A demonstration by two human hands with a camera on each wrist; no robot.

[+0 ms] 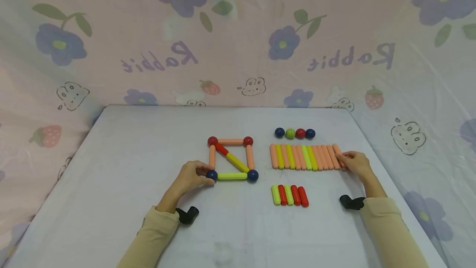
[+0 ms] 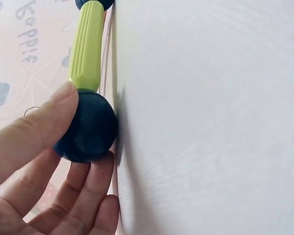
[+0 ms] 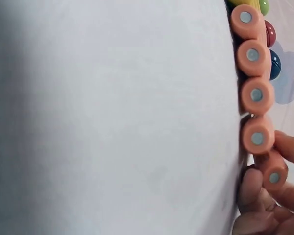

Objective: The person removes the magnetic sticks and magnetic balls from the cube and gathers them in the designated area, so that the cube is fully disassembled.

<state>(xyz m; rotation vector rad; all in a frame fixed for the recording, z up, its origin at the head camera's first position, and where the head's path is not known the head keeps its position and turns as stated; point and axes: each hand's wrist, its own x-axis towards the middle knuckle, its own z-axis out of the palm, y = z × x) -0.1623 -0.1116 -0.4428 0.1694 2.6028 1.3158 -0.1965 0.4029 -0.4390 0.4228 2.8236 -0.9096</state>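
My left hand [image 1: 191,175] grips a dark blue ball [image 2: 90,128] at the near left corner of a square frame, thumb on one side and fingers curled under it. A lime-green rod [image 1: 232,176] joins that ball to another blue ball [image 1: 253,175]. Two red balls, one of them the far-left ball [image 1: 213,141], form the far corners, with peach rods along three sides. Across the square runs a diagonal of a red rod [image 1: 222,149] and a yellow rod [image 1: 237,163]. My right hand [image 1: 355,163] pinches the rightmost peach rod [image 3: 274,171], which sits tilted against its row.
Right of the frame lies a row of peach, yellow and green rods [image 1: 297,157]. Behind it several balls [image 1: 300,133] stand in line; a shorter group of red and green rods [image 1: 283,195] lies nearer. A patterned curtain [image 1: 238,44] hangs behind the white table [image 1: 111,156].
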